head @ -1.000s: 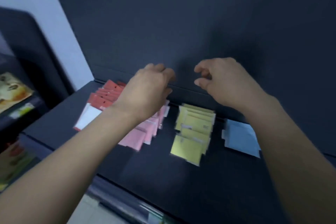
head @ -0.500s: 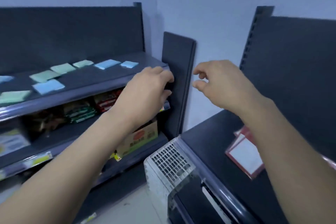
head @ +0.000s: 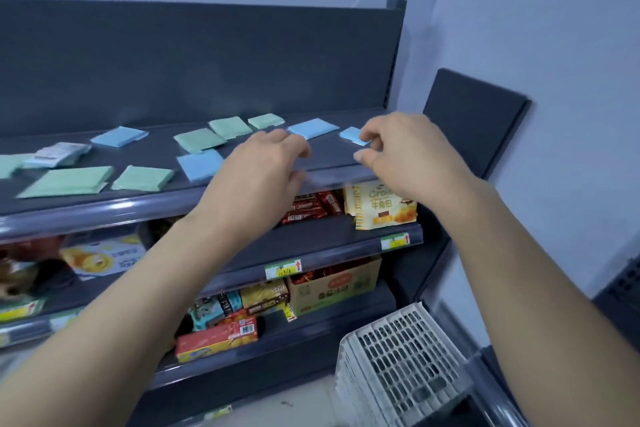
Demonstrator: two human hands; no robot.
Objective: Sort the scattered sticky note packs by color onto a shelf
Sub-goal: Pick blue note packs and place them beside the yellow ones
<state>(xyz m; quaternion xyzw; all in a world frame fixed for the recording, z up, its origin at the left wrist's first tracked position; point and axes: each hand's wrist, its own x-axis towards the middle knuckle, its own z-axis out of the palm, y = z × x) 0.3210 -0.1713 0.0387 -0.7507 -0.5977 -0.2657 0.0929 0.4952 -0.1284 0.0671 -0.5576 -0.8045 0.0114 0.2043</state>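
Several blue and green sticky note packs lie scattered on the dark top shelf [head: 104, 208]. Blue packs [head: 313, 128] [head: 201, 165] [head: 119, 136] sit among green packs [head: 199, 139] [head: 142, 178] [head: 65, 181]. My left hand [head: 266, 166] hovers over the shelf's front edge with loosely curled fingers and holds nothing. My right hand [head: 398, 156] is raised at the shelf's right end. Its fingertips are at the near corner of a small blue pack [head: 350, 133], with the thumb apart below it. I see no grip on the pack.
A pack with a white label [head: 57, 154] lies at the shelf's left. Lower shelves hold snacks, a croissant bag [head: 381, 204] and a cardboard box [head: 332, 284]. A white plastic crate [head: 398, 367] stands on the floor at lower right. A dark panel [head: 474, 118] leans against the wall.
The view has swung left, from the shelf with red, pink, yellow and blue rows to the shelf with scattered blue and green packs. Both hands stayed raised and hold nothing.
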